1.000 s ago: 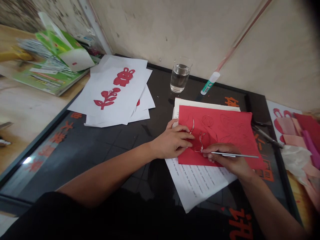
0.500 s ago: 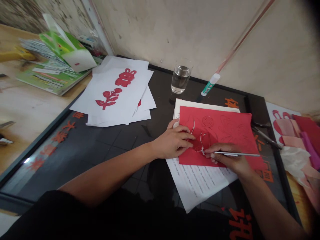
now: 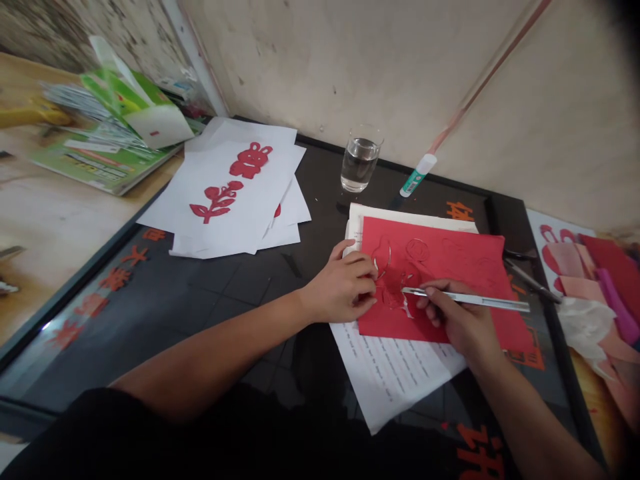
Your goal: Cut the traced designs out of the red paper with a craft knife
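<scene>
A red sheet (image 3: 450, 260), marked with curved outlines and broken by pale slits in its left part, was held down on the right half of a black worktop (image 3: 215, 300). It was laid over a printed page (image 3: 395, 380), which was left showing beyond its near side, and its long axis was set roughly along the worktop's far edge.

The sheet's left border was pressed by the left hand (image 3: 345, 287), its bent fingers slightly spread and nothing seen in their grasp. In the right hand (image 3: 460, 323), a slim knife (image 3: 467, 298) was pinched between thumb and fingers, its length nearly in line with the sheet's long axis. The tip was pointed toward the left fingertips, just to their right; whether paper was being pierced could not be told.

The knife's other end was aimed at the worktop's right edge, where room was narrowed by a metal tool (image 3: 533, 279). A broad stretch of dark surface was seen toward the left edge. White papers (image 3: 200, 180) bearing a red rabbit (image 3: 251, 162) were placed at the far left corner; a glass of water (image 3: 360, 165) and a glue stick (image 3: 417, 176) were set near the far edge.
</scene>
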`<state>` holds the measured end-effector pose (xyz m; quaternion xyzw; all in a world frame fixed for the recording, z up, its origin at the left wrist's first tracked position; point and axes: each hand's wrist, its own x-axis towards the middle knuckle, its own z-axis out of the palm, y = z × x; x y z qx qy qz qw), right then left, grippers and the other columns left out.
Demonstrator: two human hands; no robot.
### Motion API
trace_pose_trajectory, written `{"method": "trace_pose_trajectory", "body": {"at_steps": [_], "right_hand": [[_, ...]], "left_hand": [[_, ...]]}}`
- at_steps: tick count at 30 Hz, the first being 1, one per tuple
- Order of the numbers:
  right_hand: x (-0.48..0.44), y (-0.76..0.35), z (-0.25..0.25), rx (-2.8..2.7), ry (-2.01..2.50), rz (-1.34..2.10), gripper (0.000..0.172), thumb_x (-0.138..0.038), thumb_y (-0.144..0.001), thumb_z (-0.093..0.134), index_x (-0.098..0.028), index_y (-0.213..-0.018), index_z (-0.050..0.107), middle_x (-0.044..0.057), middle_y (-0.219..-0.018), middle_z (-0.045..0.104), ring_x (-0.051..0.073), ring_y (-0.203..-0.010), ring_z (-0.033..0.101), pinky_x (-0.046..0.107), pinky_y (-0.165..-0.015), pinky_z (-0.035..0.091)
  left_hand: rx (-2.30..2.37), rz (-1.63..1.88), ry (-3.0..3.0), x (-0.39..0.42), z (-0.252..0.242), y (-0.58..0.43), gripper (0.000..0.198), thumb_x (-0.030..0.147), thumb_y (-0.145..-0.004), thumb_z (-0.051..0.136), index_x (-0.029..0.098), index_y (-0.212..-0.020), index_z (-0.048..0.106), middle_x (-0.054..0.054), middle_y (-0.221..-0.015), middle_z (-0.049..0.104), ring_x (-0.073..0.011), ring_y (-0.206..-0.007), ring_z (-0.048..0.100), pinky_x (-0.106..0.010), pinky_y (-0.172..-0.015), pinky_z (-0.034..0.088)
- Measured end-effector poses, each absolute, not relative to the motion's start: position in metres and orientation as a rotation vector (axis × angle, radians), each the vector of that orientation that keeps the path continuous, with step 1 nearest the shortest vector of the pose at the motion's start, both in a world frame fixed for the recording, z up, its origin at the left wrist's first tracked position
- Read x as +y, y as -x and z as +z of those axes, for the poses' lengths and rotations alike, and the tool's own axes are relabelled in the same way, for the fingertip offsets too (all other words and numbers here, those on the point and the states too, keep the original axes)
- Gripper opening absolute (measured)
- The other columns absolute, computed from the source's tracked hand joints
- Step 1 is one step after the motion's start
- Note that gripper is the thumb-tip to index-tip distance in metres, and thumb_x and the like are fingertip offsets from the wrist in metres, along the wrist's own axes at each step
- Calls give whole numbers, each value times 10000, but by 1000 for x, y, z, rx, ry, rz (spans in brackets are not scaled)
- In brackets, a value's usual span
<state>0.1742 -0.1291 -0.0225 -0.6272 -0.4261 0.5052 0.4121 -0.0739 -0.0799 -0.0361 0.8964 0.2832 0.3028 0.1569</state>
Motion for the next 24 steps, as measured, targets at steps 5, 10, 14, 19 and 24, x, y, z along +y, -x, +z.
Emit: {"method": "trace_pose_trajectory", "body": {"at_steps": [5,10,14,19,24], "right_hand": [[-129,-176,-17,-1059,1613,1267,170,-340,-735,741,-189,-764,668,11,-548,637,85,-426,465,196,-374,305],[-129,-176,-13,-1170,1602,1339,183,-360,-755,724,-185,-779,676,19,-576,651,84,-444,468,199,-390,286],[-130,-177,-16,-1151,1623,1281,176,-353,-763,718,-186,-801,673,20,-582,655,86,-448,475,200,-399,286],[-130,-178,-18,-1105,1606,1247,131,-310,-748,707,-188,-775,666,13,-553,639,87,-431,456,210,-397,265],[-129,-178,-14,-1150,1576,1303,100,-280,-743,699,-183,-753,675,6,-533,620,81,-433,429,220,-415,258]], "left_hand": [[828,855,-2546,-81,-37,74,117,279,-813,620,222,-720,662,6,-937,670,-178,-1009,596,-458,-1150,148],[838,827,-2541,-81,-36,73,125,288,-823,614,225,-727,663,5,-936,674,-183,-1012,596,-461,-1154,154],[840,836,-2546,-81,-36,73,148,287,-837,600,224,-718,659,2,-940,673,-182,-1011,596,-463,-1154,152],[828,858,-2557,-81,-38,73,159,287,-842,592,225,-711,658,2,-942,669,-178,-998,599,-466,-1150,154],[830,859,-2554,-81,-37,73,154,276,-832,595,223,-701,656,2,-932,668,-173,-987,602,-462,-1146,159]]}}
